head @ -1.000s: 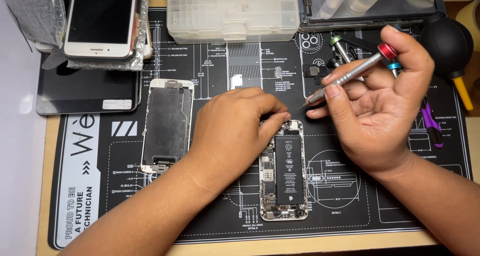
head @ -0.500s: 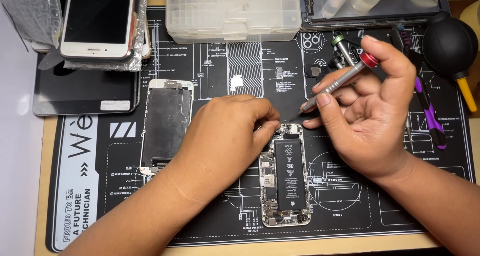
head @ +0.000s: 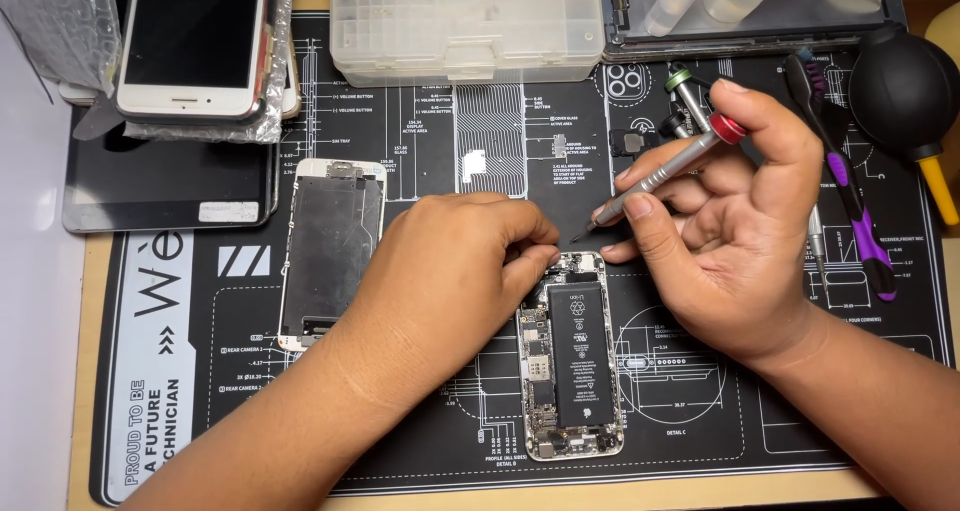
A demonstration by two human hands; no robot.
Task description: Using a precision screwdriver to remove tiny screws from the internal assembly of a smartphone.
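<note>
An opened phone body (head: 570,361) with a black battery lies on the black repair mat (head: 180,391). My left hand (head: 450,281) rests over the phone's upper left corner, fingertips pinched at its top edge; whether they hold anything is hidden. My right hand (head: 730,221) grips a grey screwdriver (head: 660,176) with a red cap, its tip hovering just above the phone's top edge. The detached screen panel (head: 330,246) lies face down left of my left hand.
A clear parts box (head: 460,21) and a tray lid (head: 750,11) stand at the back. A white phone (head: 195,41) lies on bubble wrap, top left, above a dark tablet (head: 170,181). Purple-handled tools (head: 850,181), other screwdrivers (head: 690,91) and a black air blower (head: 905,91) lie right.
The screwdriver has swung down and left, its tip closer to the phone's top edge. My left hand stays at the phone's top corner.
</note>
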